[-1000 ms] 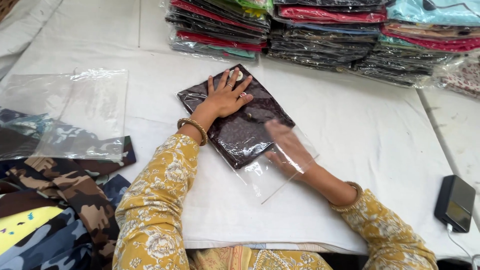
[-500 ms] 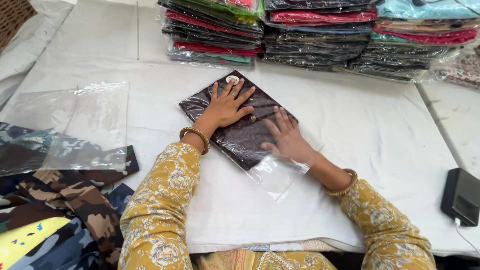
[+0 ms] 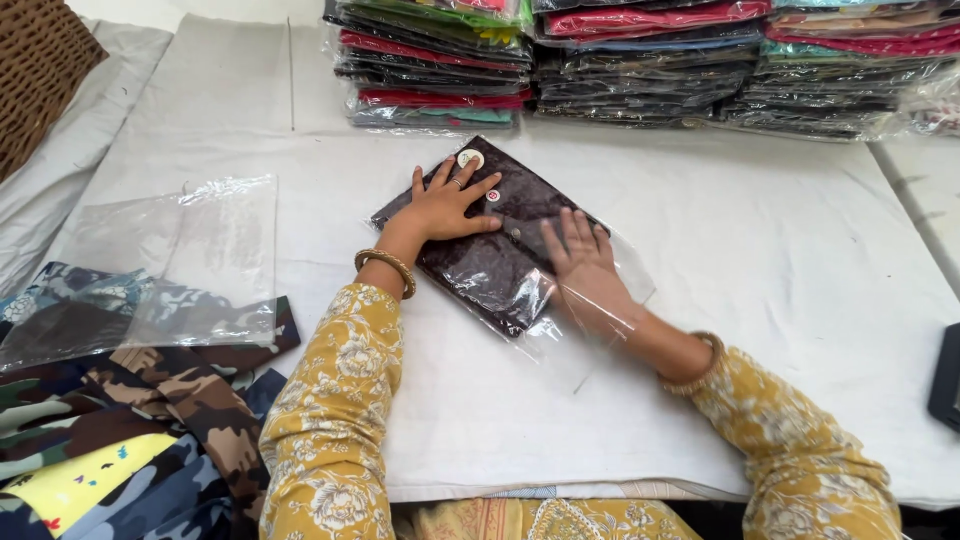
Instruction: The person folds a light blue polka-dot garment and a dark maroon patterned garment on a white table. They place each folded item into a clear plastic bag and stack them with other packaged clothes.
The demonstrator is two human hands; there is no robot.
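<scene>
On the white tabletop (image 3: 760,250), left hand (image 3: 445,205) flat, fingers spread on dark folded garment (image 3: 500,240), right hand (image 3: 585,265) open inside clear plastic bag (image 3: 590,330), neither grip closed on anything.

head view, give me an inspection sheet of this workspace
surface: white cloth over the table
job's things: dark folded garment partly in a clear bag
clutter: spare clear bag on camouflage fabric; bagged stacks at the far edge
hands: left hand flat on the garment; right hand at the bag's mouth
cables: nothing seen
surroundings: wicker basket far left; dark device at right edge
</scene>
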